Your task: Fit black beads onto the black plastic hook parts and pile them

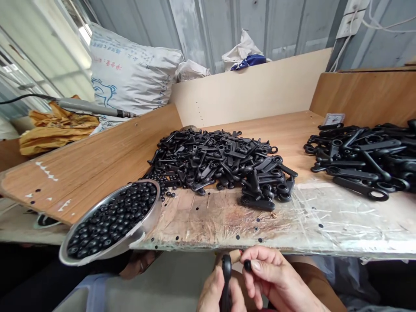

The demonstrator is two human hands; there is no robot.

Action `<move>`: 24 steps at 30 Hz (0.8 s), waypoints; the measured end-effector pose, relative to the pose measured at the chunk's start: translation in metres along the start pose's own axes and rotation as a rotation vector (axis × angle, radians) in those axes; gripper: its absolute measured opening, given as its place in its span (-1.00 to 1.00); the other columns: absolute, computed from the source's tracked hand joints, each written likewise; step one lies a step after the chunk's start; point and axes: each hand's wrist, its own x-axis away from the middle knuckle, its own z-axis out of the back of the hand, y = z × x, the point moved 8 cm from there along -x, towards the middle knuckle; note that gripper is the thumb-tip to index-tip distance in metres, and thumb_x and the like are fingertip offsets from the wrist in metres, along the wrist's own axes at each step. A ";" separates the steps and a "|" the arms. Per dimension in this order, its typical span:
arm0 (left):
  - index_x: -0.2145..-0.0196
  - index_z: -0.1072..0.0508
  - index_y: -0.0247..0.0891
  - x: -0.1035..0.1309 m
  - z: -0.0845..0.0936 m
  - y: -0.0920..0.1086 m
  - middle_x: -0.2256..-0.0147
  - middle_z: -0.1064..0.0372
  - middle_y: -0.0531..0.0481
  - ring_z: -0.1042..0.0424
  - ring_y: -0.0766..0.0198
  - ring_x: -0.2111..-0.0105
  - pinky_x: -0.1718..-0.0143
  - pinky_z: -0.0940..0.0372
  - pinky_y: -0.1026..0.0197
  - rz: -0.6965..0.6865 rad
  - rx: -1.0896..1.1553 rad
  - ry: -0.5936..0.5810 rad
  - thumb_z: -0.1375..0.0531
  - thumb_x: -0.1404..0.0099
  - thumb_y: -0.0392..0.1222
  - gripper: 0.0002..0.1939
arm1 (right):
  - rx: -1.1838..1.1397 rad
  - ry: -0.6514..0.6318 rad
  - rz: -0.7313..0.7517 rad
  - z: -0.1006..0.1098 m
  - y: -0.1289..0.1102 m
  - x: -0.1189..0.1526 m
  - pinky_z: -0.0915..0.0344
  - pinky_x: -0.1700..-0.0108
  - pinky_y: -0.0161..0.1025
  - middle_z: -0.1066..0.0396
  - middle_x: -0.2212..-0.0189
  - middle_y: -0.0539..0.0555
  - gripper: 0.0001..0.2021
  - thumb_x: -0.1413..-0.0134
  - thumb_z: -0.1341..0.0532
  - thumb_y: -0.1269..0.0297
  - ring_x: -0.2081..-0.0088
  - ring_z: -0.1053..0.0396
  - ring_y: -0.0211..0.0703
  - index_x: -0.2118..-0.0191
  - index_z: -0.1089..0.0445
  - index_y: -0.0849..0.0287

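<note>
Below the table's front edge, my left hand (216,292) grips a black plastic lever piece (226,277) upright, ring end on top. My right hand (276,279) pinches a small black round bead (247,265) between thumb and forefinger, just right of the lever's ring. A metal bowl (147,223) full of the same black beads sits tilted on the table edge at the left. A large pile of black lever pieces (224,162) lies on the middle of the wooden table (97,164).
A second pile of longer black parts (364,158) lies at the right. Low board walls (253,91) close the table's back and right. A printed sack (130,73), yellow cloth (55,128) and a tool with a cable (94,108) sit at the left.
</note>
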 end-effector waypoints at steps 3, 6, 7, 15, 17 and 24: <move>0.11 -0.48 -0.08 0.000 0.015 -0.009 0.83 -0.11 0.12 -0.21 0.32 0.71 0.63 -0.13 0.29 0.050 0.013 0.043 -0.13 -0.06 0.32 -0.43 | 0.005 0.004 -0.002 -0.005 0.005 0.000 -0.22 0.68 -0.53 -0.38 0.66 0.06 -0.76 0.08 -0.35 0.23 0.69 -0.25 -0.41 0.36 -0.47 0.34; 0.16 -0.51 -0.08 0.001 0.024 -0.011 0.82 -0.13 0.13 -0.14 0.36 0.75 0.66 -0.11 0.30 0.078 0.004 0.081 -0.17 -0.10 0.23 -0.54 | 0.009 0.028 -0.002 -0.006 0.009 0.000 -0.16 0.71 -0.54 -0.36 0.69 0.03 -0.74 0.10 -0.35 0.19 0.74 -0.18 -0.45 0.39 -0.47 0.35; 0.16 -0.51 -0.08 0.002 0.022 -0.011 0.82 -0.13 0.14 -0.11 0.39 0.77 0.67 -0.10 0.31 0.078 0.014 0.077 -0.17 -0.11 0.20 -0.57 | 0.012 0.034 -0.002 -0.007 0.009 0.001 -0.15 0.71 -0.54 -0.35 0.70 0.03 -0.74 0.11 -0.35 0.19 0.75 -0.17 -0.46 0.40 -0.47 0.35; 0.17 -0.50 -0.15 0.000 -0.012 0.014 0.61 -0.35 0.07 -0.28 0.37 0.65 0.56 -0.22 0.30 0.006 0.117 -0.021 -0.19 -0.19 -0.03 -0.72 | 0.052 0.090 0.016 -0.006 -0.005 0.012 -0.17 0.66 -0.51 -0.34 0.67 0.03 -0.72 0.13 -0.36 0.16 0.66 -0.24 -0.39 0.40 -0.45 0.33; 0.23 -0.52 -0.20 -0.002 -0.009 0.029 0.59 -0.34 0.04 -0.38 0.26 0.46 0.41 -0.27 0.26 -0.042 0.138 0.086 -0.22 -0.18 -0.17 -0.81 | 0.104 0.061 -0.012 -0.004 0.000 0.014 -0.16 0.66 -0.50 -0.34 0.65 0.03 -0.72 0.11 -0.34 0.13 0.65 -0.23 -0.38 0.40 -0.45 0.29; 0.37 -0.52 -0.23 0.000 -0.005 0.033 0.35 -0.50 -0.07 -0.37 0.26 0.53 0.45 -0.27 0.20 -0.052 0.326 0.346 -0.41 0.14 -0.16 -0.69 | 0.663 -0.088 0.141 -0.025 -0.004 0.024 -0.19 -0.03 -0.14 -0.36 0.12 0.17 -0.75 0.12 -0.31 0.04 0.00 -0.24 0.09 0.47 -0.54 0.13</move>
